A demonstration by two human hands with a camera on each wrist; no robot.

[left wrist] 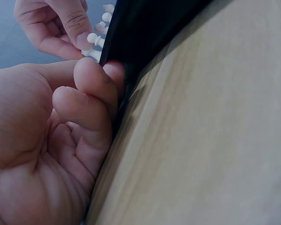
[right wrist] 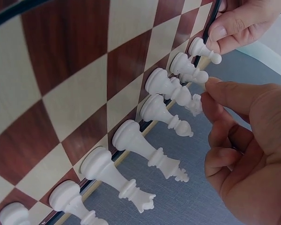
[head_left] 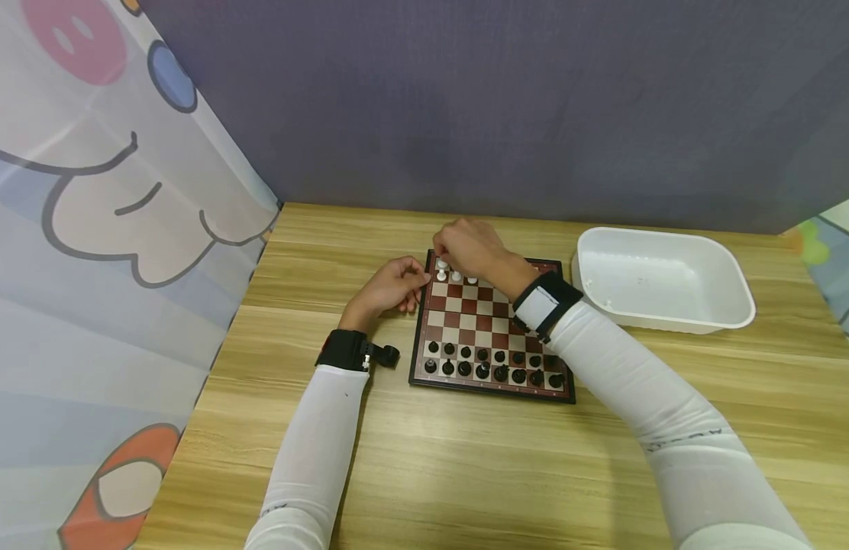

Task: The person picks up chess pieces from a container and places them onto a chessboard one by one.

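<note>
A red-and-cream chessboard (head_left: 469, 306) lies on the table. My left hand (head_left: 388, 285) pinches its left edge near the far corner, with the fingers curled beside the dark rim (left wrist: 131, 35). My right hand (head_left: 470, 246) reaches over the far left part of the board, and its thumb and forefinger pinch at a small white chess piece, mostly hidden by the fingertips. Close to them stand a white pawn (right wrist: 203, 49), a white bishop (right wrist: 165, 115), a white king (right wrist: 150, 150) and a white queen (right wrist: 117, 178). Two rows of black chess pieces (head_left: 482, 370) stand along the near side.
A white plastic tub (head_left: 661, 315) stands right of the board, with a small white thing (head_left: 608, 303) inside. Behind the wooden table (head_left: 466, 466) rises a dark grey panel (head_left: 493, 114). A cartoon-print curtain (head_left: 108, 267) hangs at the left.
</note>
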